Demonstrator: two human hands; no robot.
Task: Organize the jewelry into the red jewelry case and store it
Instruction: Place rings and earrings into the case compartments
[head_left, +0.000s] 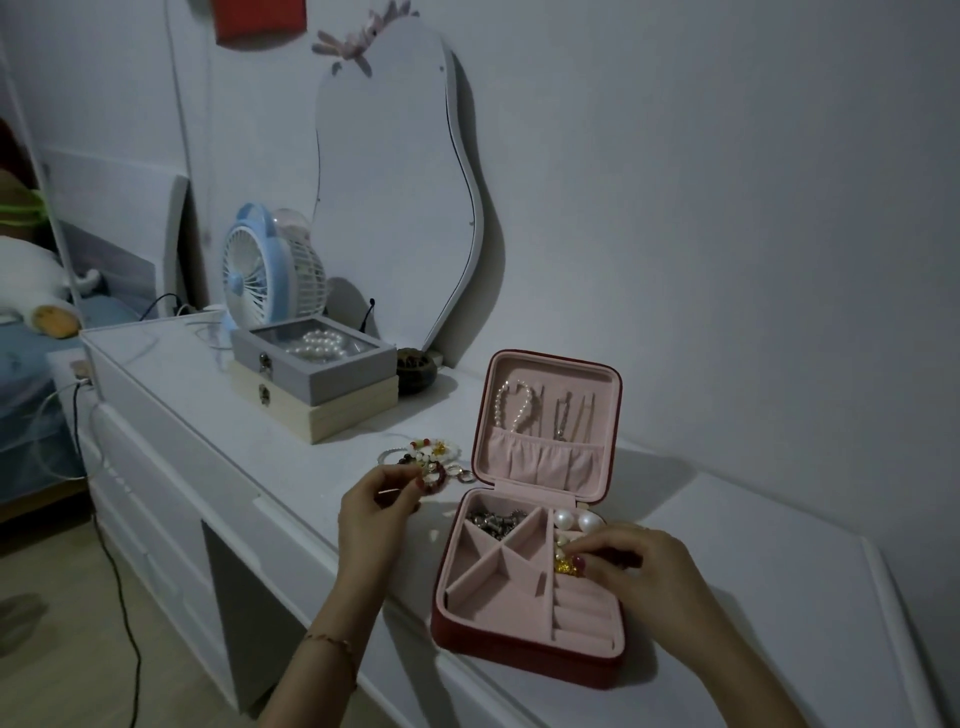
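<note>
The red jewelry case (524, 649) lies open on the white table (753, 597), its lid (550, 421) standing upright at the back with a pearl strand (511, 408) and thin metal pieces (571, 415) hanging above a gathered pink pocket. In the pink tray, the far left triangular compartment holds a dark metal chain (491, 519), the other triangular compartments show only lining, and two large pearls (576, 519) sit at the far end of the right-hand column. The right hand (644, 577) rests over that column, its fingertips pinched together on a small gold and red piece (569, 565) above the ring rolls. The left hand (379, 514) hovers just left of the case, thumb and fingers closed on something thin; what it is cannot be told. Just beyond it a heap of loose jewelry (431, 460) lies on the table, beside the case's lid. Farther back stand two stacked boxes (317, 384), the upper one holding pearls under a clear lid, a small blue fan (265, 270) and a wavy mirror (395, 182) against the wall
</note>
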